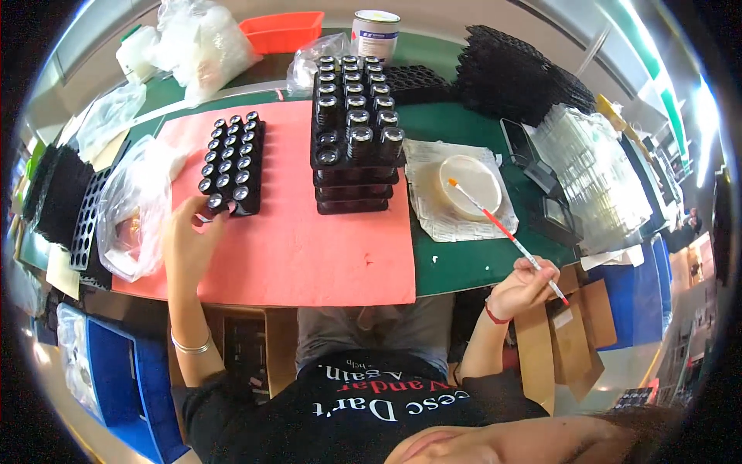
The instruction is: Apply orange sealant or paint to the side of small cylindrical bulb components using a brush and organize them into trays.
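Observation:
My left hand (191, 241) is closed on a small black cylinder with a shiny silver top (215, 201), at the near left corner of a black tray (253, 166) holding rows of similar cylinders. My right hand (525, 288) grips the lower handle of a thin red and white paintbrush (506, 233). Its orange bristle tip hovers over or touches a round, pale dish (461, 168); I cannot tell which. Under the dish lies a wrinkled, cloudy plastic sheet (452, 224). Between my hands stands a stack of black trays (352, 206), the top one carrying several larger black cylinders with silver tops.
Pink paper (325, 267) covers part of the green table (440, 267). At the back are a tin can (376, 37), a red bin (282, 32) and piled black trays (514, 73). A clear plastic bag (139, 197) lies left; clear trays (599, 170) are stacked right.

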Demonstrator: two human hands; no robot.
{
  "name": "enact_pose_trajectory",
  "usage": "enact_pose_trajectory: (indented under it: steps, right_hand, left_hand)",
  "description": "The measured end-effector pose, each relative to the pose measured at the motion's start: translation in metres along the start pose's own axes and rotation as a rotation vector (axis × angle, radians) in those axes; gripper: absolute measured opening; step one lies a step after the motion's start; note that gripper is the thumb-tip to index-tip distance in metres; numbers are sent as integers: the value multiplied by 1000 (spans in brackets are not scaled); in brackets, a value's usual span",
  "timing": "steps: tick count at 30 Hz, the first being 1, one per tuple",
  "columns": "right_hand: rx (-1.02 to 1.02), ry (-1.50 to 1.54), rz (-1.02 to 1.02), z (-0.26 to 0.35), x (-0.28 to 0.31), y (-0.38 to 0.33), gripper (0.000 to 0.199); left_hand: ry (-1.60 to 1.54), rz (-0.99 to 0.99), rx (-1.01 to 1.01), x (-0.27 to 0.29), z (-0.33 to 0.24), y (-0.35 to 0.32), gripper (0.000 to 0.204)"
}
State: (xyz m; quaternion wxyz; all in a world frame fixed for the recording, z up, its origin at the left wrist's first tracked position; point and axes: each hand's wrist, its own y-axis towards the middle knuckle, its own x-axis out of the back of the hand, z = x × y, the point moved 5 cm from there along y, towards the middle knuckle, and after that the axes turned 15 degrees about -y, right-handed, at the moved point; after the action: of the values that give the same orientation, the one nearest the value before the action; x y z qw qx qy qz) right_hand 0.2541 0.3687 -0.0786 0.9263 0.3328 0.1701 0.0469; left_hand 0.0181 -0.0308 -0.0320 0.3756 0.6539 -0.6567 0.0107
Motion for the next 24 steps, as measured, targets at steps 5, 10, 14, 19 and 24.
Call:
enact_pose_trajectory:
  steps: [5, 10, 14, 19, 24]
  right_hand:
    - [-9, 18, -2, 0, 1, -1, 27]
    - [2, 22, -10, -1, 1, 0, 26]
    - [5, 24, -26, 3, 2, 0, 26]
    - [-20, 85, 27, -3, 4, 3, 26]
    - [-36, 128, 47, -8, 7, 5, 25]
  left_hand:
    - [77, 47, 42, -6, 4, 4, 24]
    - [156, 44, 73, -8, 3, 6, 25]
    - [183, 46, 79, -10, 5, 8, 28]
    - [179, -67, 127, 4, -15, -1, 33]
    - [17, 1, -155, -19, -95, 12, 27]
